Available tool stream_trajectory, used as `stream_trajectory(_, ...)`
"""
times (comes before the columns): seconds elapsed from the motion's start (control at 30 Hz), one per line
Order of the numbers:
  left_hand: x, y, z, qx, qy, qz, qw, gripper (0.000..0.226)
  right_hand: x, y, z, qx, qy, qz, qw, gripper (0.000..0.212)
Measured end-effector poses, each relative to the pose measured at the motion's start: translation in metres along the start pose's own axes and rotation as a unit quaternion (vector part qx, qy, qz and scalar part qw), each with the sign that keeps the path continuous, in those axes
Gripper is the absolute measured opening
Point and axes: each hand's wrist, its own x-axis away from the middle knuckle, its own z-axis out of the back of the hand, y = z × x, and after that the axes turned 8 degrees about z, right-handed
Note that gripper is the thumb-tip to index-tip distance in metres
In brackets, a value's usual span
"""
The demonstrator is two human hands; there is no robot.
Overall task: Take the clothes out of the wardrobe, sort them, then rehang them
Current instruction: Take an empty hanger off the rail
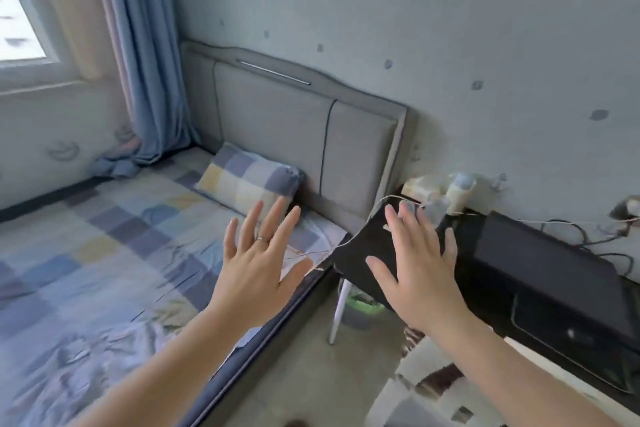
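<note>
A bedroom: a bed (104,236) in checked sheets, a pillow (246,180) at its grey headboard (294,121), a dark stool (358,253) beside it. Both hands are raised, fingers spread wide, holding nothing: the left hand (258,270) (a ring on it) over the bed's edge, the right hand (420,274) over the stool. Crumpled cloth (69,367) lies on the bed's near end; clothing or not, I cannot tell.

Checked cloth bedsheet (104,246), padded matt fabric headboard (277,121)
</note>
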Motion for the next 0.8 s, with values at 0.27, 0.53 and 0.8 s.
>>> stream_trajectory(0.27,0.016,-0.142,-0.04,-0.067,-0.051,0.201,0.976,0.075,-0.122,-0.089,-0.115,-0.107,-0.089,0.142,0.98,0.073)
stream_trajectory(0.53,0.047,-0.236,-0.064,-0.084,-0.092,0.41,0.903,0.075,-0.208,-0.194,-0.222,-0.146,-0.214,0.296,0.919,0.074)
stream_trajectory(0.8,0.102,-0.302,-0.062,-0.051,-0.119,0.554,0.823,0.072,-0.223,-0.292,-0.287,-0.134,-0.335,0.383,0.85,0.073)
